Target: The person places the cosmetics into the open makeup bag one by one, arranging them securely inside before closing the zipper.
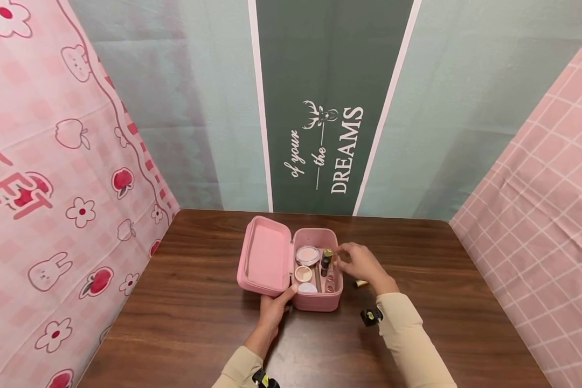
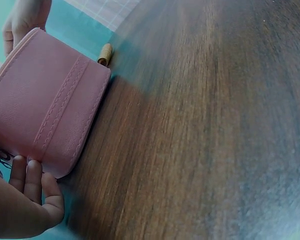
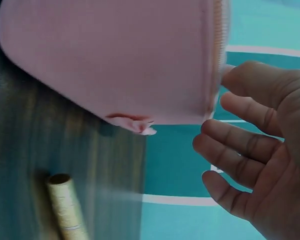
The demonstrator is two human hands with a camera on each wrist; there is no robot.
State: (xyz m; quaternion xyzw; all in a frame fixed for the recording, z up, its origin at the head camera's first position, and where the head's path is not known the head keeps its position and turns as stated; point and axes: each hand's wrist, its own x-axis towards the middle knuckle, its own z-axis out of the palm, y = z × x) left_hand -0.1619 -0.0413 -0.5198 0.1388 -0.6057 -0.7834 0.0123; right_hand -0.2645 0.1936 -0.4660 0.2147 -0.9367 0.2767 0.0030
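Note:
A pink makeup case [image 1: 316, 305] stands unzipped on the table, its lid [image 1: 268, 253] folded out to the left. Inside lie a round compact [image 1: 307, 255], an open compact of cream-coloured powder [image 1: 303, 274], a white round item [image 1: 307, 288], a black tube [image 1: 325, 265] and other small cosmetics. My left hand [image 1: 274, 311] grips the case's front left corner by the hinge; in the left wrist view its fingers [image 2: 33, 184] touch the outer wall. Over the right rim hovers my right hand [image 1: 364, 263], fingers spread and loosely bent, holding nothing visible. Its thumb tip is partly hidden behind the rim.
A gold tube [image 3: 67, 207] lies on the wooden table [image 1: 194, 302] right of the case, partly under my right wrist in the head view. Printed cloths hang at the back [image 1: 203, 108], left and right of the table.

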